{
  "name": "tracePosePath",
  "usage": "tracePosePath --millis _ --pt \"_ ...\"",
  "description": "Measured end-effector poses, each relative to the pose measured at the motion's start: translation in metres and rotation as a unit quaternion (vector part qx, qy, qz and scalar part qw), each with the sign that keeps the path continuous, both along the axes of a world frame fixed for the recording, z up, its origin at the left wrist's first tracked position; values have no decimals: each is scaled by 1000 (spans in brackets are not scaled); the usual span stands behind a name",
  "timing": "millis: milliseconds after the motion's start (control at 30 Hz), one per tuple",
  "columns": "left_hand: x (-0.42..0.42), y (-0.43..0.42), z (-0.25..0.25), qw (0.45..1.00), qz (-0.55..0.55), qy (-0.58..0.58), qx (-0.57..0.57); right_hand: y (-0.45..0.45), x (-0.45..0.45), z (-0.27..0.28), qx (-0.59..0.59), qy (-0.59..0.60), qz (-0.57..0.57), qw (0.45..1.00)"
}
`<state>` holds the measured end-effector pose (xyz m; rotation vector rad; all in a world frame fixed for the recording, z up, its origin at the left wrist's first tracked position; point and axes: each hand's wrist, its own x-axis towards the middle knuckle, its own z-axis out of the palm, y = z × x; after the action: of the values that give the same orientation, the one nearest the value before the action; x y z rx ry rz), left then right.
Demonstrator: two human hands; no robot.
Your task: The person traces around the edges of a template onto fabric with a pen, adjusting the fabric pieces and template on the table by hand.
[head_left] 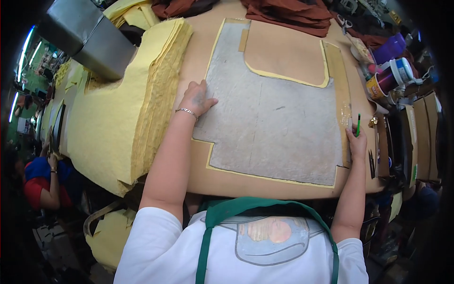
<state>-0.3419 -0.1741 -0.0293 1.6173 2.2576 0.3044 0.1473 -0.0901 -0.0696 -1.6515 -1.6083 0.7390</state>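
A large grey pattern piece (274, 123) with a deep cut-out lies flat on the tan table. Yellow material (283, 180) shows as a thin border around much of its edge. A tan strip (341, 90) runs along its right side. My left hand (196, 98) rests on the pattern's left edge, thumb spread apart from the fingers. At the right edge, my right hand (357, 142) grips a green pencil (358, 124), which points upward, and its fingers touch the tan strip.
On the left stands a thick stack of cut yellow sheets (156, 94) with a grey metal block (101, 47) on it. Rust-brown cloth (293, 16) lies at the far edge. Tubs (390, 78) and scissors (344, 21) sit at the right. Another person (47, 184) works at far left.
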Motion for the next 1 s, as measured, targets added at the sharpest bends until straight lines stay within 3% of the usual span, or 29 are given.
tracePosePath --millis 100,200,300,400,700,800,900,1000 --pt "4 -3 1 999 10 -18 31 0 2 -5 19 -32 -10 999" --pt "2 -15 -15 977 6 -105 184 0 0 -8 36 -75 -34 996" --pt "4 -20 -19 980 23 -59 190 4 5 -19 61 -45 -32 997" --pt "11 -17 -13 992 24 -9 127 2 4 -16 45 -47 -41 997" --pt "8 -15 -13 993 15 -2 118 0 -3 -8 35 -75 -71 994" --pt "1 -14 -26 982 7 -10 189 -4 -9 -3 34 -43 -72 996" --pt "-13 5 -29 985 72 -131 81 -1 -9 -3 14 23 -62 998" --pt "-5 19 -35 979 111 -19 172 -1 -10 2 -5 68 -68 995"
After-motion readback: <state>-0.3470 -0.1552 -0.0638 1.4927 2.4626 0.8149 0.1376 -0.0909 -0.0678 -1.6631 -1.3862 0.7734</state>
